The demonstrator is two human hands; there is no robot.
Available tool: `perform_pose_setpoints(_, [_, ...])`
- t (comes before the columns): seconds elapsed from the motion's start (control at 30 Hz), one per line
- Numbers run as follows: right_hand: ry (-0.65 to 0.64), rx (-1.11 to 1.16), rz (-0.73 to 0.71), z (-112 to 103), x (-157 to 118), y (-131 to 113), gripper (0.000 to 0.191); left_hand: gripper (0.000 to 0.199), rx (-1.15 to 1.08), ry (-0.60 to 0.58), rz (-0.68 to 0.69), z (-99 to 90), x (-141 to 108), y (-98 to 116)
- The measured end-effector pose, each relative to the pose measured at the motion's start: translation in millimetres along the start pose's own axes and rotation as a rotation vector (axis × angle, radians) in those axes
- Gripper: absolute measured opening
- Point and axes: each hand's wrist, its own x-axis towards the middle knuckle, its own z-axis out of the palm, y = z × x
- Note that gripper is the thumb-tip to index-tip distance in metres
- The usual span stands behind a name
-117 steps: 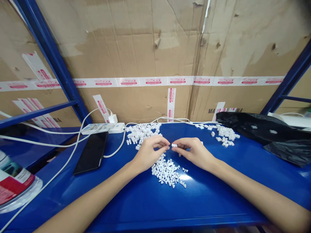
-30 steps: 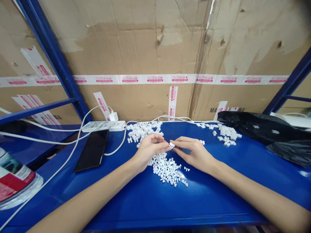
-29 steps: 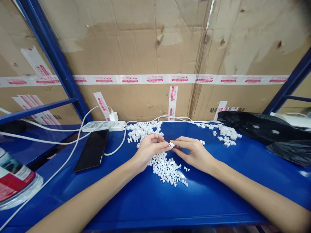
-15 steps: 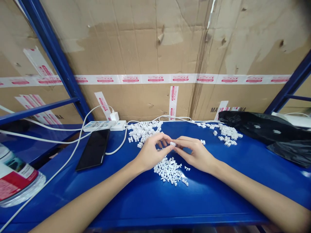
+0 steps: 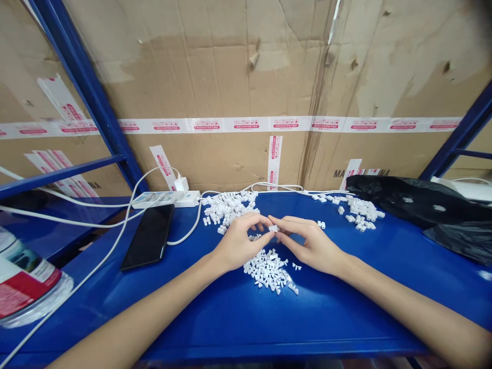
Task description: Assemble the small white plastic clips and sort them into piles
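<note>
Head view: near the centre of the frame, a small white piece lies between the fingertips of the left hand and right hand, both pinched nearly closed upon it, raised over the blue counter. Just below the fingers is a heap of loose white parts; a second heap of white blocks sits behind the left hand, and a third cluster lies at right of the frame, well apart from the fingers.
</note>
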Motion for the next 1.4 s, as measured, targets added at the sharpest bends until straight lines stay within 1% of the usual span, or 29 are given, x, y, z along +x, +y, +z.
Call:
perform_pose_setpoints(0.07, [0.025,-0.002,0.010,-3.2,0.6,-1.7,0.032,0.007,0.003,0.016,-0.034,-1.6,0.4,2.0])
perform_pose_setpoints(0.17, [0.119,-0.039,0.071,-13.1,2.0,-5.8,0.016,0.006,-0.017,0.044,-0.067,-5.8,1.1,1.4])
perform_pose_setpoints(0.2, [0.131,-0.053,0.095,-17.2,2.2,-6.8,0.016,0.005,-0.033,0.053,-0.082,-7.1,1.4,0.3])
perform_pose_setpoints(0.23, [0.114,-0.063,0.113,-21.2,2.2,-7.4,0.022,0.005,-0.050,0.059,-0.098,-8.3,1.6,-1.0])
perform_pose_setpoints(0.3, [-0.003,-0.067,0.129,-28.1,1.5,-7.4,0.033,0.008,-0.072,0.068,-0.139,-9.9,2.0,-3.6])
perform_pose_setpoints(0.37, [-0.149,-0.056,0.122,-32.7,0.6,-6.8,0.039,0.010,-0.071,0.082,-0.178,-10.4,2.4,-5.2])
perform_pose_setpoints(0.43, [-0.253,-0.024,0.116,-35.2,0.2,-7.4,0.039,0.011,-0.075,0.093,-0.209,-10.4,2.9,-5.3])
perform_pose_setpoints(0.5, [-0.327,0.018,0.141,-36.6,0.3,-9.6,0.036,0.012,-0.109,0.097,-0.230,-10.3,3.6,-4.2])
perform_pose_setpoints(0.6, [-0.409,0.040,0.209,-38.9,0.7,-13.3,0.032,0.015,-0.191,0.110,-0.251,-10.4,4.9,-2.7])
perform_pose_setpoints(0.77, [-0.459,0.044,0.348,-45.3,-1.1,-11.4,0.032,0.017,-0.300,0.127,-0.278,-10.4,6.8,-4.0])
perform_pose_setpoints(0.83, [-0.503,0.054,0.393,-48.0,-2.1,-9.0,0.034,0.018,-0.352,0.130,-0.295,-10.3,7.1,-4.4])
perform_pose_setpoints(0.97, [-0.606,0.039,0.423,-50.9,-2.4,-7.2,0.036,0.019,-0.466,0.141,-0.331,-11.7,8.5,-1.9])
perform_pose_setpoints(1.07, [-0.617,0.030,0.408,-50.7,-1.5,-8.4,0.034,0.018,-0.517,0.150,-0.350,-13.3,10.0,0.4])
perform_pose_setpoints(1.23, [-0.592,0.034,0.381,-49.1,-1.1,-8.6,0.031,0.020,-0.555,0.127,-0.357,-12.6,10.3,-1.6])
perform_pose_setpoints(1.33, [-0.536,0.039,0.368,-47.6,-1.9,-6.1,0.031,0.022,-0.570,0.093,-0.360,-11.3,9.5,-3.4])
perform_pose_setpoints(1.4, [-0.461,0.027,0.330,-46.6,-2.2,-3.9,0.030,0.025,-0.568,0.059,-0.374,-10.8,9.0,-3.7])
